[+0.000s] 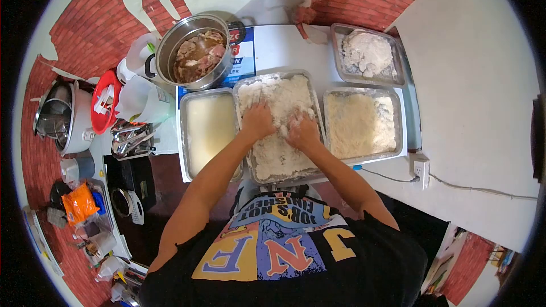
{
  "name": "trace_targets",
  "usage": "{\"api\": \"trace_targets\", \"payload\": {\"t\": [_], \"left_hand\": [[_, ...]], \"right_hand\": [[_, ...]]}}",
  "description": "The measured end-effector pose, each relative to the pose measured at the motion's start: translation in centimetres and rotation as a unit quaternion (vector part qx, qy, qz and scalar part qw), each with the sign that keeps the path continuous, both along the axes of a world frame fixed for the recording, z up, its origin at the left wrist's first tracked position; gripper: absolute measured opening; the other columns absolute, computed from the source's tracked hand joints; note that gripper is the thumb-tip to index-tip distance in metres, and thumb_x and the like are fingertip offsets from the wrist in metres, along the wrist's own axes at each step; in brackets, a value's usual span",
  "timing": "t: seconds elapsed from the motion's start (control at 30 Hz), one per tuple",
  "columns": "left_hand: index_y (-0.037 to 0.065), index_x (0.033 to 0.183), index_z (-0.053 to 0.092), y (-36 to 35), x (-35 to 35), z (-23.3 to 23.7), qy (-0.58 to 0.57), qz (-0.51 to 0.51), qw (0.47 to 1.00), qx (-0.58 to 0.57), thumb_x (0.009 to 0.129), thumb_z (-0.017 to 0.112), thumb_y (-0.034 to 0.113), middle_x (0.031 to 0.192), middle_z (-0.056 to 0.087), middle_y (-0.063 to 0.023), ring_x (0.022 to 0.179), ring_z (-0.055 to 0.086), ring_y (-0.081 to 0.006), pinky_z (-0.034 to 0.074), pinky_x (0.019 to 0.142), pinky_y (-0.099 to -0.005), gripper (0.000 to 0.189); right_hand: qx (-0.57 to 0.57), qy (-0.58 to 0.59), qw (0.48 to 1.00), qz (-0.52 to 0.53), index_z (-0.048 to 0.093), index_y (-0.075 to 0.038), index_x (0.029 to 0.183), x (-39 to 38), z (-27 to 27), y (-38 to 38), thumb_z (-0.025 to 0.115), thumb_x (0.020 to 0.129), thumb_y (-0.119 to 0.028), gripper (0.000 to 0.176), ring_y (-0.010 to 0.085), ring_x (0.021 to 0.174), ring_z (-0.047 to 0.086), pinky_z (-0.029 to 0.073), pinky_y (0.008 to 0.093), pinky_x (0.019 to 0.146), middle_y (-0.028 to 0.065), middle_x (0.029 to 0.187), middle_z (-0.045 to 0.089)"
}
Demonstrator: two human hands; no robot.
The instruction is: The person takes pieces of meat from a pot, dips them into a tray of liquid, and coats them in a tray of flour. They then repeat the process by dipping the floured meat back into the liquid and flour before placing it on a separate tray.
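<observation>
Both hands are in the middle metal tray, which is full of white flour-like powder. My left hand presses into the powder at the tray's left side, its fingertips partly covered. To the right, my right hand is in the powder with its fingers curled and coated; what they hold, if anything, is hidden. Left of this tray is a tray of pale yellowish liquid. A tray of beige and white powder stands to the right. At the upper left, a steel pot contains raw meat pieces in brown liquid.
A smaller tray with floury pieces stands at the back right. Left of the table are a clear plastic pitcher, a red basin, utensils and a large pot. A wall socket with a cable is at the right.
</observation>
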State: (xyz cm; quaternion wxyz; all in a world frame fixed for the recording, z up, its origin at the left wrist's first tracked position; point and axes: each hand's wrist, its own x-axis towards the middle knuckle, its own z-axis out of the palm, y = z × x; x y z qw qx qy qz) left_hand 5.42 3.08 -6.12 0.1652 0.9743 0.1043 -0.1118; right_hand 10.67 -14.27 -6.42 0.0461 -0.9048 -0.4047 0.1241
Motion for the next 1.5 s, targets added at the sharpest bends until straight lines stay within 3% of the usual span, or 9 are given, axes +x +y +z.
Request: {"api": "trace_targets", "payload": {"t": [0.23, 0.53, 0.63, 0.73, 0.93, 1.13, 1.33, 1.43, 1.5], "left_hand": [[0.000, 0.128, 0.050, 0.1, -0.2, -1.3, -0.062, -0.004, 0.997, 0.043, 0.066, 0.076, 0.042, 0.137, 0.045, -0.0206, 0.126, 0.045, -0.0361, 0.035, 0.105, -0.0493, 0.080], [-0.001, 0.106, 0.064, -1.0, -1.9, -0.8, -0.099, 0.026, 0.994, 0.024, 0.070, 0.070, 0.028, 0.138, 0.046, -0.0196, 0.117, 0.053, -0.0370, 0.042, 0.098, -0.0478, 0.046], [0.000, 0.109, 0.062, -0.6, -1.5, -1.0, 0.001, 0.058, 0.997, -0.049, 0.070, 0.071, 0.026, 0.138, 0.046, -0.0195, 0.115, 0.053, -0.0375, 0.044, 0.097, -0.0454, 0.049], [0.000, 0.115, 0.059, -1.8, -2.9, -1.1, -0.107, 0.057, 0.992, 0.016, 0.069, 0.073, 0.025, 0.138, 0.046, -0.0196, 0.115, 0.053, -0.0384, 0.044, 0.098, -0.0437, 0.054], [-0.001, 0.119, 0.055, -1.5, -2.8, -1.3, -0.097, 0.050, 0.994, 0.003, 0.069, 0.075, 0.026, 0.140, 0.043, -0.0197, 0.119, 0.050, -0.0403, 0.041, 0.103, -0.0447, 0.061], [-0.002, 0.118, 0.055, -1.4, -3.3, -1.8, -0.107, 0.047, 0.993, -0.020, 0.068, 0.076, 0.020, 0.140, 0.043, -0.0208, 0.122, 0.048, -0.0397, 0.038, 0.105, -0.0444, 0.058], [-0.003, 0.105, 0.060, -1.0, -3.2, -3.8, -0.195, 0.055, 0.979, -0.026, 0.069, 0.073, 0.016, 0.134, 0.050, -0.0211, 0.119, 0.050, -0.0369, 0.037, 0.105, -0.0442, 0.042], [-0.003, 0.099, 0.063, 0.5, -2.7, -5.6, -0.227, 0.009, 0.973, -0.045, 0.070, 0.073, 0.016, 0.128, 0.054, -0.0212, 0.117, 0.051, -0.0380, 0.037, 0.105, -0.0440, 0.036], [-0.003, 0.096, 0.063, 1.0, -2.2, -5.8, -0.257, 0.019, 0.965, -0.049, 0.070, 0.073, 0.018, 0.125, 0.056, -0.0213, 0.116, 0.052, -0.0377, 0.038, 0.103, -0.0444, 0.034]], "right_hand": [[0.044, 0.013, 0.998, 0.051, 0.056, -0.002, 0.124, -0.6, -0.7, 0.4, 0.055, 0.081, -0.028, 0.050, 0.0393, 0.124, 0.044, 0.039, 0.0516, 0.101, 0.0212, 0.138, 0.045], [0.050, 0.008, 0.998, -0.032, 0.043, -0.004, 0.138, -3.9, -1.0, -3.6, 0.070, 0.073, -0.031, 0.076, 0.0421, 0.127, 0.040, 0.036, 0.0481, 0.105, 0.0248, 0.144, 0.037], [0.138, -0.059, 0.987, -0.051, 0.047, 0.003, 0.130, -6.0, 1.0, -5.1, 0.062, 0.076, -0.022, 0.061, 0.0436, 0.118, 0.047, 0.044, 0.0482, 0.095, 0.0270, 0.133, 0.045], [0.081, -0.011, 0.994, -0.076, 0.055, 0.002, 0.118, -7.2, 3.0, -4.6, 0.060, 0.076, -0.015, 0.045, 0.0436, 0.113, 0.049, 0.047, 0.0483, 0.088, 0.0270, 0.123, 0.048], [0.254, 0.043, 0.966, 0.011, 0.060, 0.001, 0.097, -6.3, -3.3, -4.4, 0.053, 0.075, -0.002, 0.023, 0.0444, 0.096, 0.054, 0.051, 0.0446, 0.075, 0.0314, 0.107, 0.050], [0.159, 0.098, 0.982, 0.017, 0.062, -0.001, 0.091, -2.8, -2.0, -3.4, 0.055, 0.076, -0.006, 0.018, 0.0413, 0.084, 0.058, 0.048, 0.0486, 0.073, 0.0204, 0.093, 0.058], [0.357, -0.077, 0.931, -0.005, 0.060, 0.000, 0.105, 5.8, -4.2, 3.9, 0.059, 0.073, -0.013, 0.035, 0.0350, 0.096, 0.055, 0.040, 0.0463, 0.087, 0.0186, 0.099, 0.059], [0.084, 0.027, 0.996, -0.022, 0.060, -0.001, 0.112, 8.7, -3.7, 6.9, 0.057, 0.077, -0.017, 0.039, 0.0339, 0.104, 0.055, 0.038, 0.0454, 0.096, 0.0201, 0.109, 0.058], [0.143, 0.055, 0.988, -0.032, 0.059, -0.002, 0.116, 8.3, -2.0, 6.2, 0.057, 0.078, -0.020, 0.042, 0.0354, 0.108, 0.054, 0.037, 0.0456, 0.101, 0.0212, 0.115, 0.057]]}}
